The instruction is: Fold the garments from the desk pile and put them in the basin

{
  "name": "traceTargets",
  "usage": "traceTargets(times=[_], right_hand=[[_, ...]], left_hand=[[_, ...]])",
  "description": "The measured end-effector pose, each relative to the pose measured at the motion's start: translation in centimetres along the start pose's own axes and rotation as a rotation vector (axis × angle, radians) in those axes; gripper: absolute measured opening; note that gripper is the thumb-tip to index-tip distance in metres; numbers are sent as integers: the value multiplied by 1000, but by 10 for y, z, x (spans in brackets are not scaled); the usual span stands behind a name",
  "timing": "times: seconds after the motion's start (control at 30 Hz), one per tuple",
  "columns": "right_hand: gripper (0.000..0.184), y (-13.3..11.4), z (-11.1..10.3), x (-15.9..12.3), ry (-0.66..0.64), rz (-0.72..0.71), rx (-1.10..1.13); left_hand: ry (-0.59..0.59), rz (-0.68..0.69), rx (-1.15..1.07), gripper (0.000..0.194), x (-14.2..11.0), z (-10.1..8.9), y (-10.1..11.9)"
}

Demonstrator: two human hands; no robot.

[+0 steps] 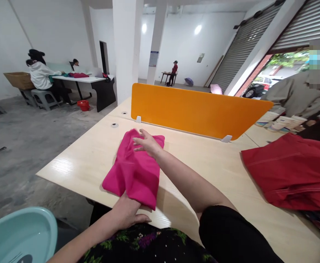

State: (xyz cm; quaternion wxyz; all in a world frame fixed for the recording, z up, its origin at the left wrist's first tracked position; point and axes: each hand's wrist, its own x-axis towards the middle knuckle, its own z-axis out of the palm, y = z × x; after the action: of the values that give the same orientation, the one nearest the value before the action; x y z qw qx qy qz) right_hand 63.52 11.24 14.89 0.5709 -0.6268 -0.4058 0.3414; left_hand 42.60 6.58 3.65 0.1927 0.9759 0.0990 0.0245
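A bright pink piece of cloth [143,175], loosely folded and rumpled, lies near the front edge of the pale wooden table [204,166]. My left hand [127,212] reaches under its near edge; the cloth hides the fingers, while the thumb stretches out to the right, apart from the fabric. Over the far part of the cloth is my right hand [148,144], palm down with fingers spread. Whether its fingertips touch the fabric I cannot tell.
An orange divider panel [198,109] stands across the table's back. Red cloth [291,171] is heaped on the right, near paper cups [282,123] and a person in a grey shirt [299,91]. A light blue basin [20,233] is at lower left. Other people sit at a far table [94,79].
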Motion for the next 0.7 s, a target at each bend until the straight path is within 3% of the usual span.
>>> traceTargets(times=[0.07, 0.17, 0.23, 0.3, 0.43, 0.53, 0.63, 0.7], right_hand=[[58, 12, 0, 0, 32, -75, -274], [47, 45, -18, -7, -13, -243, -856], [47, 68, -30, -15, -92, -251, -1132], [47, 83, -35, -26, -128, -219, -1274], [47, 87, -24, -54, -56, -182, -1385], [48, 79, -20, -76, -100, -182, -1356], [39, 78, -35, -88, -192, -246, -1174], [35, 81, -57, -86, -63, -252, -1113]], left_hand=[[-58, -65, -27, 61, -8, 0, -2], [-100, -105, -41, 64, -15, 0, -4], [-56, -121, -66, 61, -15, 0, -4], [54, -166, -115, 54, -15, 0, -2], [354, -396, -283, 54, -17, 3, 0], [616, -549, -328, 49, -31, 1, -8], [738, -599, -218, 34, -51, -6, -19], [762, -675, -131, 33, -62, -11, -25]])
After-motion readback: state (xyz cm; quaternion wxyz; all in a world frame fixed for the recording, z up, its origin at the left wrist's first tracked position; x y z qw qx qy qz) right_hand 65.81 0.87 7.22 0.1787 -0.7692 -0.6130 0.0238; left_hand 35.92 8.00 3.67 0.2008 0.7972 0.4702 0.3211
